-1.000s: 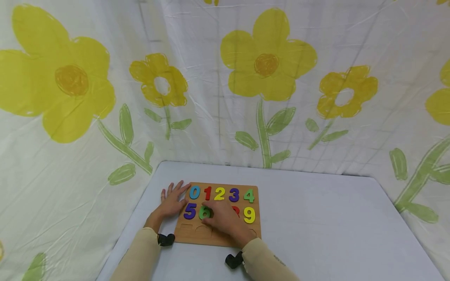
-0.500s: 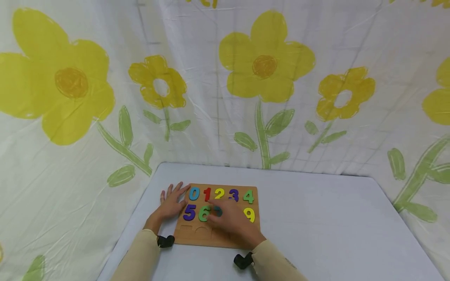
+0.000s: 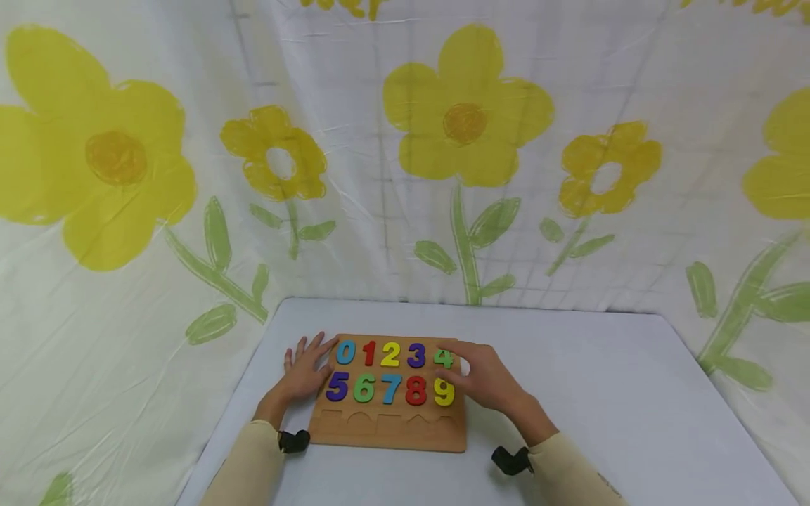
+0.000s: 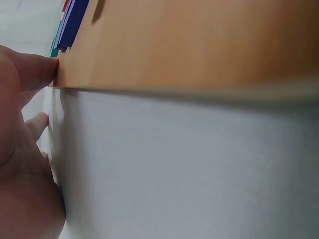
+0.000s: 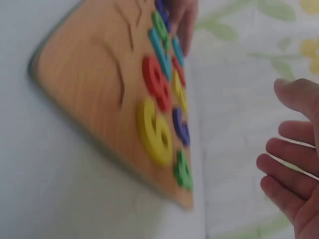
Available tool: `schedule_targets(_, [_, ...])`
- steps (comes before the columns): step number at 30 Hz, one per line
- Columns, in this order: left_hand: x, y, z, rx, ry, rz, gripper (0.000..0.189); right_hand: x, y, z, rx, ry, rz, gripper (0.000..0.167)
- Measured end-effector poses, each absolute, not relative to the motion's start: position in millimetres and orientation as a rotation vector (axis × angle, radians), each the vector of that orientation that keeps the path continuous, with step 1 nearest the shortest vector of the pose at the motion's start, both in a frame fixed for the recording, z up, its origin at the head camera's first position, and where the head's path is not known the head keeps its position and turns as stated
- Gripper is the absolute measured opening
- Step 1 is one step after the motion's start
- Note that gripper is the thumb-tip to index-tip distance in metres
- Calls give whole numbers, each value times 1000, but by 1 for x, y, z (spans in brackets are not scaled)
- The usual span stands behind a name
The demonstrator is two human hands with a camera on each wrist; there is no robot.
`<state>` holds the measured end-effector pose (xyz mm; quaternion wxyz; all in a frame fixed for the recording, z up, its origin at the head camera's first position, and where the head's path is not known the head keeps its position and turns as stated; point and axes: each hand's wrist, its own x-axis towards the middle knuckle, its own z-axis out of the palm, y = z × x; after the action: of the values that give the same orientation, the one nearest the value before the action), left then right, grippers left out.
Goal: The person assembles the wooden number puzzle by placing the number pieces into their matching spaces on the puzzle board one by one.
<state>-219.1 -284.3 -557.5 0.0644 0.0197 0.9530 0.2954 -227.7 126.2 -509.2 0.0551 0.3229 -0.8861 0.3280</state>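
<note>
A wooden number board (image 3: pixel 386 437) lies on the table in the head view. Two rows of coloured digits sit on it, among them a blue 0 (image 3: pixel 345 352), a purple 5 (image 3: pixel 337 386), a green 4 (image 3: pixel 444 358) and a yellow 9 (image 3: pixel 444 392). My left hand (image 3: pixel 302 377) has its fingers spread at the board's left edge; in the left wrist view its thumb (image 4: pixel 40 71) touches the board's side. Over the right edge, beside the 4 and 9, is my right hand (image 3: pixel 490 377), thumb and forefinger apart. The right wrist view shows nothing in its relaxed fingers (image 5: pixel 291 154).
Shallow shaped recesses line the near strip of the board. The white table (image 3: pixel 569 393) extends far to the right of it. Behind the table hangs a cloth (image 3: pixel 354 246) printed with yellow flowers. A black wrist camera (image 3: pixel 511 461) sits on each sleeve.
My right hand has moved right, from over the 6, 7 and 8 to the board's right edge, uncovering the middle digits. The left hand keeps its place. The head view has shifted slightly.
</note>
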Motion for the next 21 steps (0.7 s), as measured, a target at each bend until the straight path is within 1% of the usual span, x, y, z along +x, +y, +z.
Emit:
schedule_targets(6, [-218, -285, -558, 55, 2900, 856, 63, -238, 180, -507, 849, -2689, 890, 52])
schedule_targets(11, [-216, -284, -555, 76, 2912, 862, 62, -243, 214, -512, 759, -2716, 843, 53])
schedule_targets(17, [-216, -285, -553, 95, 2916, 839, 63, -243, 238, -515, 726, -2714, 788, 51])
schedule_targets(21, [-215, -284, -541, 86, 2947, 832, 64, -245, 250, -511, 699, -2698, 712, 52])
